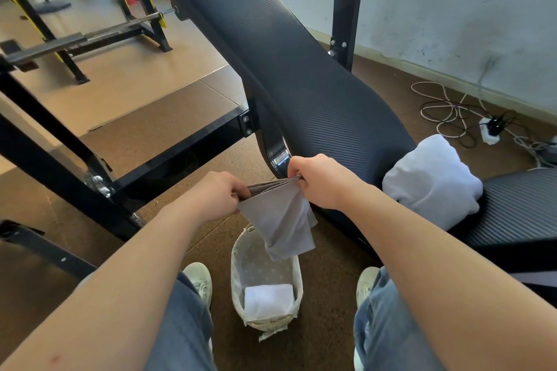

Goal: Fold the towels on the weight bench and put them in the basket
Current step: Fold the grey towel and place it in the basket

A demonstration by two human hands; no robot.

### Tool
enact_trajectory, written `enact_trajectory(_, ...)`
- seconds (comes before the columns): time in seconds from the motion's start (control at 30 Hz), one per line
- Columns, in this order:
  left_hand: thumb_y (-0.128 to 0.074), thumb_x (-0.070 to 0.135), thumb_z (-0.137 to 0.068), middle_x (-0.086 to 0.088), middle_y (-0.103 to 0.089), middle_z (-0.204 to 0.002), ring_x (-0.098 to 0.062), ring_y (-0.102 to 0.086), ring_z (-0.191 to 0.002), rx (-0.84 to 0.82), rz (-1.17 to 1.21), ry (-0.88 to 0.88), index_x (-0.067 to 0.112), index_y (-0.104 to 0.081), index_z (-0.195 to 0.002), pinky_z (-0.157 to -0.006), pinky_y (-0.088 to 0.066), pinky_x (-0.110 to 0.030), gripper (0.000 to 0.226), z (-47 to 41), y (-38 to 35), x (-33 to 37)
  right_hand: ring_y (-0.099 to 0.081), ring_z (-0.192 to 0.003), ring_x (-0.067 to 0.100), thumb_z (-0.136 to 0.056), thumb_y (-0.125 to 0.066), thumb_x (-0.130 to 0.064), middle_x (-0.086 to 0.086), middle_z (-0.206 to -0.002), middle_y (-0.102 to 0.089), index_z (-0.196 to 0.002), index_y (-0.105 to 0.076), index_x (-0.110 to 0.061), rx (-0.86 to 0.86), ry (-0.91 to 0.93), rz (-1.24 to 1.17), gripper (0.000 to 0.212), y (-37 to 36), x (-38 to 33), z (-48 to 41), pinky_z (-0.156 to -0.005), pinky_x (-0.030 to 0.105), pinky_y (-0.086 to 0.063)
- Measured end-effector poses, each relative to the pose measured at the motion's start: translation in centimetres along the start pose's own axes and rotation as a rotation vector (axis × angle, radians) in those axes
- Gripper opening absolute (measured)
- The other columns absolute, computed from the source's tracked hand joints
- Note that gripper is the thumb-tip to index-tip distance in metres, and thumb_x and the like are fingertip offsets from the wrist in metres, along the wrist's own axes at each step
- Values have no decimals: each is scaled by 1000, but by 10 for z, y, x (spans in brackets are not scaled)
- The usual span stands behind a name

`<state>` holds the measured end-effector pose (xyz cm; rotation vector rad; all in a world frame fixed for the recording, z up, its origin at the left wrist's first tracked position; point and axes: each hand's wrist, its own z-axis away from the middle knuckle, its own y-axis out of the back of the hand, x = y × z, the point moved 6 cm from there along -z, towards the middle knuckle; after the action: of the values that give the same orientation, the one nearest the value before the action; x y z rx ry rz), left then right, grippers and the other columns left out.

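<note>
Grey towel (280, 220) hangs in the air between my hands, above the basket (238, 268), which sits on the floor between my shoes (199, 278). Left hand (215, 193) pinches one end of the folded top edge. Right hand (319, 182) grips the other end, fingers curled round the cloth. The top edge shows several layers, maybe four; hard to count from here. The lower part droops, its tip over the basket's far rim. A folded white towel (268, 300) lies flat in the basket bottom. A second white towel (431, 184), bunched, sits on the bench (286, 69) beside my right forearm. A power strip (489, 131) lies on the floor by the wall. A barbell rack (132, 24) stands far left.
</note>
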<state>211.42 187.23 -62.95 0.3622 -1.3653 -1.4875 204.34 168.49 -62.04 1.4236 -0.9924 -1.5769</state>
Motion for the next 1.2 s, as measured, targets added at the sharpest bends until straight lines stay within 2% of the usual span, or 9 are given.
enact_trajectory(0.1, -49, 9, -100, -1, -73, -98, -13, -70, -86, -26, -57, 1, 21, -75, -117, -74, -61, -25, 33, 1, -2, -3, -58, -91, 17, -99, -59, -4, 3, -115, -66, -126, -61, -23, 8, -6, 7, 33, -1, 3, 0, -69, 22, -45)
enact_trajectory(0.17, -50, 20, -100, 0, -74, -90, -12, -70, -82, -57, -87, -4, 20, -77, -111, -72, -62, -25, 29, 4, -3, -4, -63, -98, 22, -99, -59, -3, 4, -119, -67, -129, -64, -24, 22, -26, 16, 37, 1, 6, 0, -77, 28, -53)
enact_trajectory(0.27, -61, 29, -99, 8, -74, -95, -8, -68, -85, -52, -149, -99, 24, -79, -111, -75, -58, -20, 22, 5, -2, 0, -67, -109, 26, -100, -59, -4, 4, -125, -70, -133, -68, -24, 23, -46, 51, 40, 4, 9, 0, -90, 34, -57)
enact_trajectory(0.43, -71, 31, -95, 13, -67, -90, -6, -62, -82, 39, -203, -147, 26, -80, -104, -68, -45, -16, 15, 2, 4, 2, -68, -114, 27, -101, -57, -5, 4, -129, -70, -135, -67, -26, -17, -39, 103, 41, 0, 8, -1, -96, 37, -58)
enact_trajectory(0.6, -73, 31, -92, 15, -68, -88, -3, -62, -82, 94, -136, -146, 27, -80, -96, -76, -54, -20, 9, 3, 11, -2, -69, -109, 26, -100, -60, -5, 3, -126, -72, -133, -70, -26, -49, -44, 116, 40, -3, 11, 1, -94, 38, -60)
enact_trajectory(0.87, -76, 37, -89, 12, -65, -81, -8, -63, -78, 186, -28, -179, 29, -71, -85, -64, -47, -16, 10, 6, 12, 1, -67, -104, 25, -102, -54, -7, 4, -122, -72, -129, -72, -20, -44, -110, 64, 35, 7, 16, 3, -89, 33, -57)
enact_trajectory(0.97, -77, 26, -90, 10, -66, -86, -6, -63, -81, 281, 96, -175, 28, -69, -94, -71, -53, -21, 9, 8, 20, -2, -61, -96, 20, -102, -54, -9, 3, -117, -69, -125, -71, -17, 10, -170, -51, 29, 9, 20, 3, -79, 28, -49)
enact_trajectory(1.07, -72, 25, -94, 8, -68, -97, -10, -67, -74, 322, 257, -125, 30, -58, -124, -66, -57, -24, 33, 9, 30, -6, -65, -87, 16, -104, -54, -16, -1, -111, -68, -119, -67, -21, 59, -236, -274, 20, 12, 25, 4, -70, 23, -51)
enact_trajectory(1.2, -51, 27, -106, 6, -62, -108, -16, -69, -81, 258, 400, -50, 25, -61, -116, -61, -58, -21, 15, 8, 26, 0, -69, -97, 17, -106, -53, -22, -1, -112, -66, -112, -64, -20, 40, -312, -664, 13, 9, 28, 4, -75, 33, -64)
